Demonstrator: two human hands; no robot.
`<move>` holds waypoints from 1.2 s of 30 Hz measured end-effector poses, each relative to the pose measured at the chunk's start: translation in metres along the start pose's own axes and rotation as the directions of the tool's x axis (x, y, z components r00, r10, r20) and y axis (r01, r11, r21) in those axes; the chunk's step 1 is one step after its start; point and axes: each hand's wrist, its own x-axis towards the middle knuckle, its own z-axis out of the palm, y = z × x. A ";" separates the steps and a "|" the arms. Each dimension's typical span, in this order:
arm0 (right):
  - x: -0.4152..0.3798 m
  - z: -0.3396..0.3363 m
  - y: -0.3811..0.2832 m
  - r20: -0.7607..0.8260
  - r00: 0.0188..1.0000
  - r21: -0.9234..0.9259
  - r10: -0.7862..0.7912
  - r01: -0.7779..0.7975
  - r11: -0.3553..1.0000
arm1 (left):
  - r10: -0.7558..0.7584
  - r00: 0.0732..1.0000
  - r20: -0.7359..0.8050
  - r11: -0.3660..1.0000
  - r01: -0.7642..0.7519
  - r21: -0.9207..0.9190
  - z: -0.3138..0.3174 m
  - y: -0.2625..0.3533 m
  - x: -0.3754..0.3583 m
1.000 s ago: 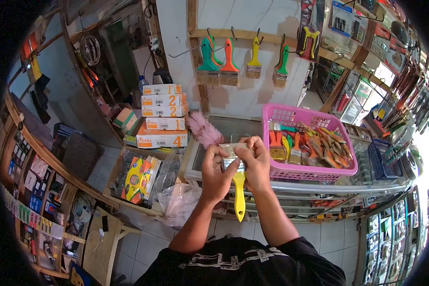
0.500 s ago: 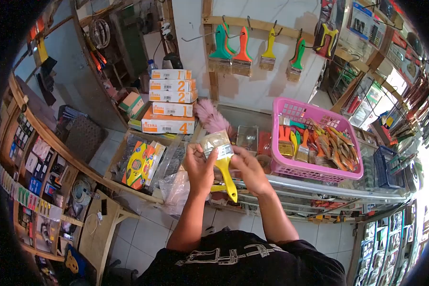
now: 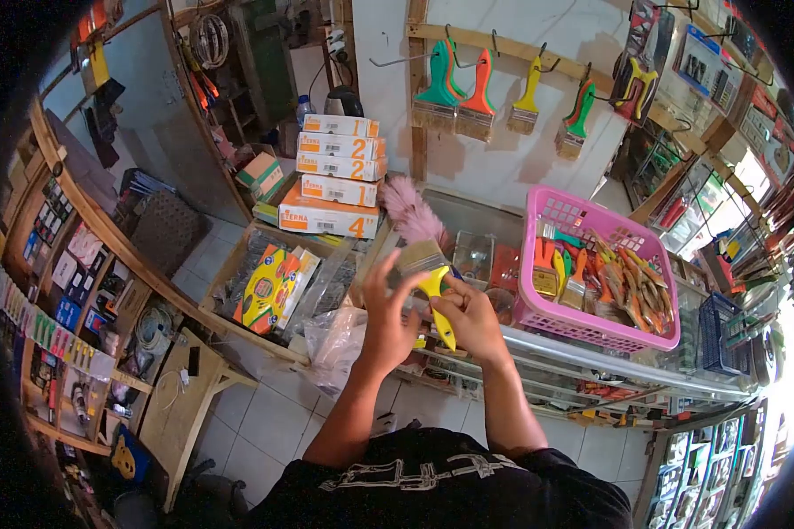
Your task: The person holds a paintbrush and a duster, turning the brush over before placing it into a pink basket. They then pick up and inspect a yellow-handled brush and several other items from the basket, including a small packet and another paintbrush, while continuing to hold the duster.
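A flat paintbrush [image 3: 422,257] with a yellow handle is held over the front of the glass counter, bristles pointing up and to the left. My right hand [image 3: 473,324] is closed around its handle, thumb lying across the yellow part. Close by on the left, my left hand [image 3: 388,316] has its fingers spread, with the fingertips near the metal band and bristles. Behind the brush lies a pink feather duster [image 3: 412,210].
A pink plastic basket [image 3: 602,328] full of brushes stands on the glass counter to the right. Stacked orange-and-white boxes [image 3: 328,222] are at the back left. Several brushes, among them a green one [image 3: 579,115], hang on wall hooks. Clear plastic bags [image 3: 333,346] droop at the counter edge.
My left hand has let go of the brush and its fingers have spread. My right hand has taken hold of the handle. The view has shifted, so the surroundings sit further right.
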 end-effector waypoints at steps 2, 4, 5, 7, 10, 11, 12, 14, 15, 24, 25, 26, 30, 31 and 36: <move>0.000 -0.001 -0.004 0.044 0.999 -0.006 0.023 -0.023 1.000 | 0.021 0.999 0.041 0.997 -0.018 -0.076 0.001 0.001 -0.001; 0.001 -0.001 -0.002 0.036 0.999 0.002 0.030 -0.030 1.000 | 0.071 0.994 0.077 0.997 -0.069 -0.030 0.004 -0.008 0.000; 0.003 -0.002 0.000 0.030 0.999 0.006 0.033 -0.033 0.999 | 0.090 0.994 0.053 0.996 -0.089 -0.027 0.004 -0.010 0.001; 0.005 -0.003 0.003 0.057 0.998 -0.001 0.002 -0.002 1.000 | 0.126 0.992 0.009 0.992 -0.126 -0.023 0.005 -0.013 0.003; 0.013 -0.012 0.010 0.050 0.998 0.045 0.045 -0.047 0.998 | 0.087 0.996 -0.004 0.963 -0.085 -0.256 0.009 -0.028 0.008; 0.018 -0.015 0.013 0.042 0.996 0.069 0.073 -0.076 0.995 | -0.007 1.000 0.011 0.948 0.010 -0.318 0.010 -0.029 0.007; 0.027 -0.016 0.020 -0.069 0.997 -0.039 -0.046 0.044 0.998 | -0.100 0.994 0.033 0.920 0.105 -0.378 0.009 -0.029 0.004; 0.045 -0.016 0.034 -0.242 0.919 -0.284 -0.311 0.239 0.929 | -0.231 0.970 0.070 0.825 0.233 -0.515 0.010 -0.031 0.000; 0.050 -0.017 0.029 -0.273 0.932 -0.288 -0.238 0.157 0.945 | -0.268 0.960 0.083 0.763 0.264 -0.590 0.012 -0.035 -0.001; 0.105 -0.012 0.093 -0.180 0.924 -0.963 -0.339 -0.095 0.250 | -0.500 0.851 0.161 0.351 0.369 -0.861 0.015 -0.056 0.004; 0.106 -0.013 0.096 -0.164 0.931 -0.966 -0.327 -0.084 0.246 | -0.559 0.808 0.187 0.316 0.416 -0.853 0.011 -0.055 0.005; 0.104 -0.013 0.100 -0.152 0.938 -0.967 -0.311 -0.077 0.241 | -0.567 0.801 0.192 0.278 0.406 -0.871 0.010 -0.058 0.005; 0.099 -0.015 0.087 -0.176 0.917 -0.887 -0.358 0.010 0.462 | -0.619 0.758 0.208 0.096 0.336 -0.937 0.007 -0.068 0.006; 0.098 -0.015 0.084 -0.220 0.912 -0.836 -0.345 0.005 0.548 | -0.647 0.739 0.188 0.063 0.298 -0.952 0.008 -0.067 0.007; 0.089 -0.017 0.087 -0.268 0.883 -0.520 -0.385 0.204 0.829 | -0.696 0.711 0.105 -0.017 0.130 -0.991 -0.005 -0.077 0.008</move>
